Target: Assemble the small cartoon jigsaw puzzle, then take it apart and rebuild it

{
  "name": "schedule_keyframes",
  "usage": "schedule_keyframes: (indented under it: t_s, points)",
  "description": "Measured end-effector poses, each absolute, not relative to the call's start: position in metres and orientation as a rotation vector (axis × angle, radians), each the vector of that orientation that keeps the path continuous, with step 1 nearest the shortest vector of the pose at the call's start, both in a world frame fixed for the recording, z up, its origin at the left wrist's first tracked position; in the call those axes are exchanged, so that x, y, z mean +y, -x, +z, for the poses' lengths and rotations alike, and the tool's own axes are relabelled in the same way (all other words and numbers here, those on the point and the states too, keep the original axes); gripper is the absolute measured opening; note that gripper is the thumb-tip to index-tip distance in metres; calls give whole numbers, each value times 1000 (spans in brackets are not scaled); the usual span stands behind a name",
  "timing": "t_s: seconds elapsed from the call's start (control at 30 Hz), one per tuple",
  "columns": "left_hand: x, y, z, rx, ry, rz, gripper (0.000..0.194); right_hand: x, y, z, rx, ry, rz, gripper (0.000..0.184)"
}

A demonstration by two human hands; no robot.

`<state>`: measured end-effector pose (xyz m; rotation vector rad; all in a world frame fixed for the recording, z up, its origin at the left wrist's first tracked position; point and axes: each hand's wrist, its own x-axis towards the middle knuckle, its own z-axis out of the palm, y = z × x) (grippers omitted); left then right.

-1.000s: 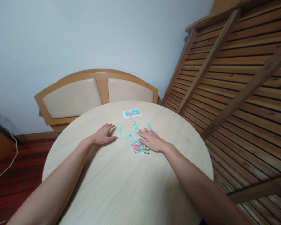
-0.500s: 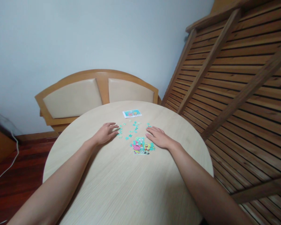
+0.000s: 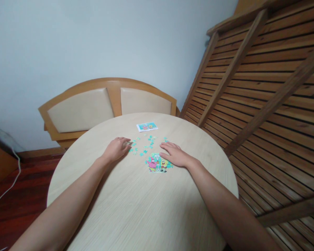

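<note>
On the round pale wooden table [image 3: 136, 209] lies a partly joined cartoon jigsaw [image 3: 157, 164], pink, yellow and teal. Several loose teal pieces [image 3: 146, 143] are scattered just beyond it. My right hand [image 3: 174, 154] lies flat with fingers stretched out at the jigsaw's right edge, touching it. My left hand [image 3: 116, 149] rests palm down to the left, fingers curled a little over loose pieces at its tips. Whether it holds one I cannot make out. A small picture card [image 3: 147, 126] lies farther back on the table.
Behind the table stands a wooden bench [image 3: 108, 104] with two cream cushions against a pale wall. A slatted wooden frame [image 3: 264, 90] leans at the right, close to the table's edge. A cable [image 3: 7, 184] trails over the dark red floor at the left.
My right hand slid right, off the top of the joined jigsaw, and now sits at its right edge. My left hand edged forward and its fingers curled over the loose pieces.
</note>
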<state>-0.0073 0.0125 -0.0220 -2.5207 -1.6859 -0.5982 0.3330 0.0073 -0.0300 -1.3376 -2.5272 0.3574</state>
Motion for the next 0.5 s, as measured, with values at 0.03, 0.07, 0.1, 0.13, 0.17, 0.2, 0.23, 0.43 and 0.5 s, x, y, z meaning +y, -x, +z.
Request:
schedule_keyframes:
  t_s: [0.03, 0.07, 0.1, 0.13, 0.17, 0.2, 0.23, 0.43, 0.5]
  points:
    - [14, 10, -24, -1732, 2497, -600, 46, 6, -332, -30, -2541, 1324, 366, 67]
    - [16, 13, -26, -1768, 2488, -601, 48, 5, -331, -29, -2553, 1312, 377, 68]
    - [18, 14, -28, -1792, 2493, -599, 49, 4, -329, -28, -2563, 1304, 387, 69]
    - [20, 15, -29, -1804, 2505, -595, 49, 3, -328, -28, -2571, 1299, 395, 70]
    - [21, 15, -31, -1807, 2519, -590, 49, 1, -327, -27, -2580, 1296, 403, 70]
    - [23, 14, -32, -1806, 2529, -585, 48, 0, -326, -26, -2591, 1293, 409, 71]
    - [24, 13, -32, -1804, 2532, -584, 46, -1, -325, -25, -2602, 1292, 413, 72]
    - [32, 8, -35, -1813, 2591, -706, 40, -7, -322, -20, -2637, 1233, 424, 75]
    - [33, 9, -36, -1796, 2668, -776, 41, -8, -321, -20, -2636, 1228, 431, 75]
